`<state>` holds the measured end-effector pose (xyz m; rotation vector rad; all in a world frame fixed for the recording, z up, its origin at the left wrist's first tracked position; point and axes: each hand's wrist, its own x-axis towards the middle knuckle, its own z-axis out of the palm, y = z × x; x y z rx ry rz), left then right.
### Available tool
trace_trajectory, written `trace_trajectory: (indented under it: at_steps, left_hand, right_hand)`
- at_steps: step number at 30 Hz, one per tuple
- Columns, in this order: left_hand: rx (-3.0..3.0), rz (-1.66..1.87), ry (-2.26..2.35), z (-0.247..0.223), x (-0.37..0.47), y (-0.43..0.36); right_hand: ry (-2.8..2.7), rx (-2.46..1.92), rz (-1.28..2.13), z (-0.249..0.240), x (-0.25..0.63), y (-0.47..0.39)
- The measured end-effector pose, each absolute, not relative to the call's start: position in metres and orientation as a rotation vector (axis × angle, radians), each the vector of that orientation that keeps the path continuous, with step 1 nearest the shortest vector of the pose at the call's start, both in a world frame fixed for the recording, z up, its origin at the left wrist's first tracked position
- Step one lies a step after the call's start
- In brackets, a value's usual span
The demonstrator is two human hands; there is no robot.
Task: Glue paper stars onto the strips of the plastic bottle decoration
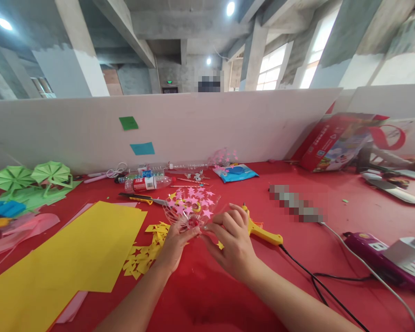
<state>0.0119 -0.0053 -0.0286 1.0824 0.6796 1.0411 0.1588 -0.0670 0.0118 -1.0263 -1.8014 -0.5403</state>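
My left hand (175,243) is closed on a clear plastic bottle cut into thin, splayed strips (173,213), with pink paper stars (192,197) on its strips and a red part at its centre. Close to its right side, my right hand (233,237) has thumb and forefinger bent toward each other; whatever is between them is too small to make out. A yellow glue gun (264,232) lies just beyond the right hand. Cut yellow paper scraps with star-shaped holes (141,259) lie beside the left forearm.
Yellow sheets (79,249) cover the left side, near green folded paper umbrellas (51,174). Scissors (141,198), a plastic bottle (147,183) and a blue packet (237,173) lie behind. Rightward are a purple power strip (383,258), cables and a red bag (339,143).
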Motion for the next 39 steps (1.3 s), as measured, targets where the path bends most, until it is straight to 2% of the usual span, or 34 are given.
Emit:
trace_trajectory:
  at_steps: [24, 32, 39]
  left_hand:
    - [1.025, 1.050, 0.633, -0.021, 0.015, -0.008]
    - [1.003, 1.074, 0.710, -0.019, 0.011, -0.006]
    - [1.019, 1.085, 0.702, -0.022, 0.010, -0.004]
  right_hand:
    - [-1.775, -0.997, -0.519, 0.016, 0.158, -0.069]
    - [-1.758, -0.962, -0.392, 0.022, 0.166, -0.074]
    - [-1.813, -0.971, -0.444, 0.017, 0.163, -0.069]
